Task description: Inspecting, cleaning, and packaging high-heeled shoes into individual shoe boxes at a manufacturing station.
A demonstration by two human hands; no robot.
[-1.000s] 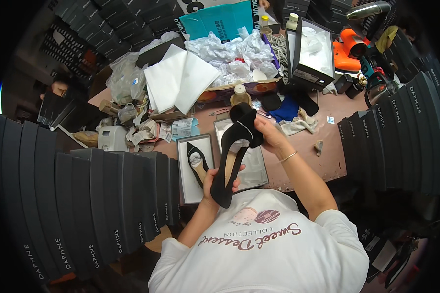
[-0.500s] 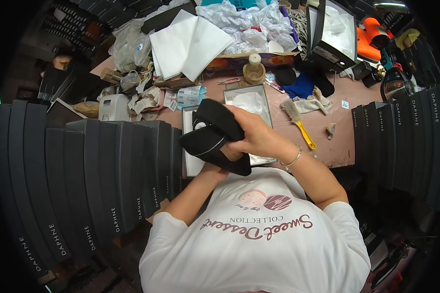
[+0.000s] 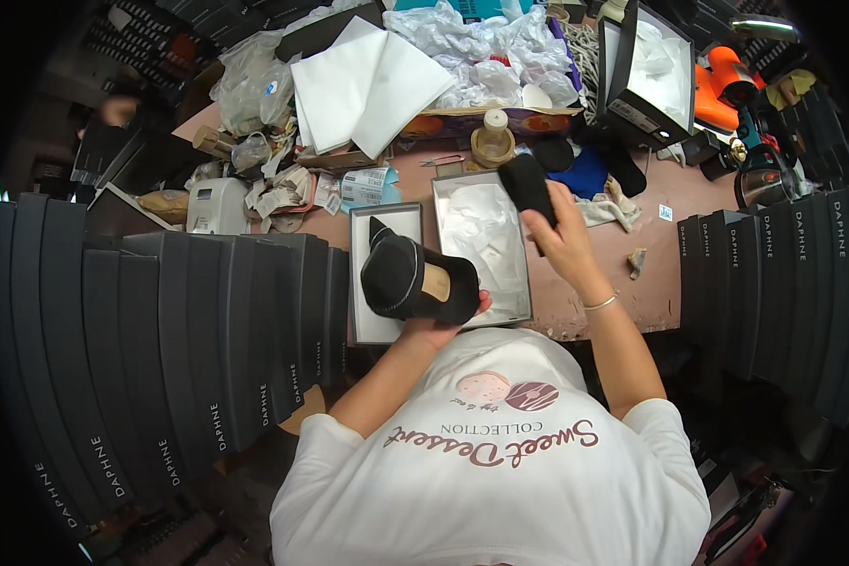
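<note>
A black shoe (image 3: 393, 280) with a tan insole lies tilted in my left hand (image 3: 436, 333), whose fingers wrap around its underside. It is over the shallow left half (image 3: 359, 247) of a grey-edged shoe box. My right hand (image 3: 564, 234) is raised to the right, closed on a black oblong pad (image 3: 522, 187). Pad and shoe are apart. Below the pad is the other box half (image 3: 528, 292), with crumpled white tissue paper (image 3: 481, 222) inside. What the pad's far face looks like is hidden.
Dark shoe boxes stand in rows at left (image 3: 189, 330) and right (image 3: 792, 274). Behind are white sheets (image 3: 344, 85), a carton of crumpled tissue (image 3: 491, 57), a jar (image 3: 492, 140), a blue cloth (image 3: 580, 173) and an orange tool (image 3: 722, 90).
My right hand has moved right, taking the black pad away from the shoe. The shoe has turned in my left hand, showing its insole. My right hand and forearm now cover the yellow-handled brush's place.
</note>
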